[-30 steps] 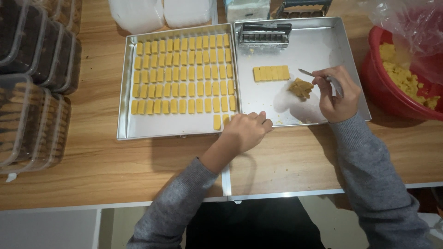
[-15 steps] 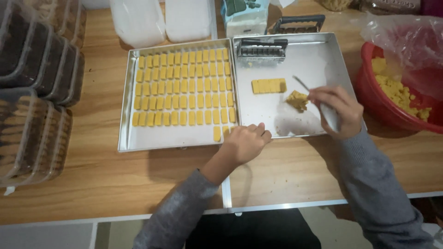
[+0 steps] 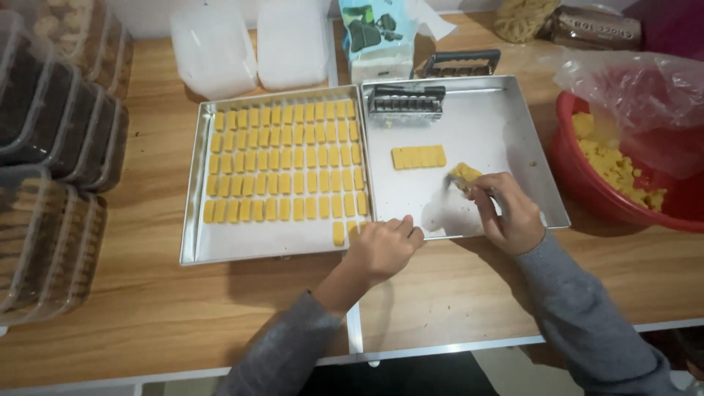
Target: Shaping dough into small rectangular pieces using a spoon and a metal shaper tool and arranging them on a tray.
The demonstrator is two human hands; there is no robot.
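Observation:
Two metal trays lie side by side on a wooden table. The left tray point(image 3: 192, 220) holds several rows of small yellow dough bars point(image 3: 282, 165). On the right tray point(image 3: 513, 125) lie a short strip of cut bars point(image 3: 418, 157) and a yellow dough lump point(image 3: 465, 174). My right hand point(image 3: 510, 213) is shut on a thin metal tool whose tip touches that lump. My left hand point(image 3: 381, 249) rests with curled fingers on the front rims where the trays meet, holding nothing I can see.
A metal dough cutter point(image 3: 405, 100) sits at the back of the right tray. A red bowl point(image 3: 587, 183) with yellow dough and a plastic bag stands at right. Stacked clear containers point(image 3: 51, 147) line the left edge. White lidded tubs point(image 3: 249, 44) stand behind.
My right hand has drawn nearer along the right tray with the tool against the dough lump. My left hand stays on the tray rims.

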